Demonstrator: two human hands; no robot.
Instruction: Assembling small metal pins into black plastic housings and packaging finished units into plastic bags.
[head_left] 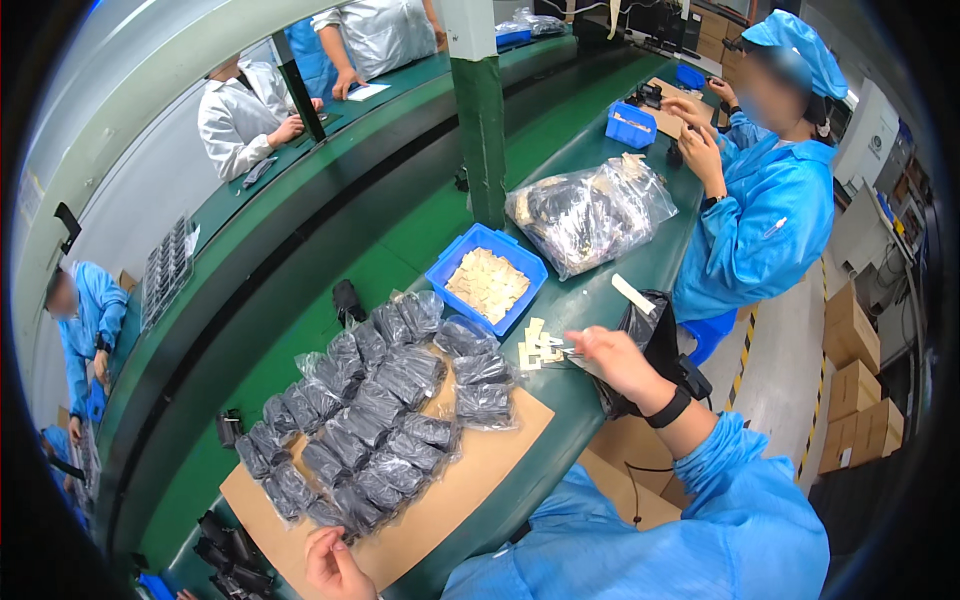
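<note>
Right grip (612, 357) outstretched, pinching small cards (537, 345); left grip (335, 565) curled.

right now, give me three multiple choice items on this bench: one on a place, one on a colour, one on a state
1. Where do the small black parts in clear plastic bags lie?
A. on the flat brown cardboard sheet
B. inside the tray
C. on the floor

2. What colour is the rectangular plastic tray holding pale paper packets?
A. red
B. blue
C. yellow

3. What is the right hand doing?
A. resting flat on the cardboard
B. hanging off the table edge
C. pinching something at the small pale packets on the green table

Answers:
1 A, the bagged parts sit in rows on the cardboard.
2 B, its rim and walls are blue.
3 C, its fingertips close at the scattered packets, though what they pinch is too small to tell, while the left hand touches the cardboard's near edge.
</note>
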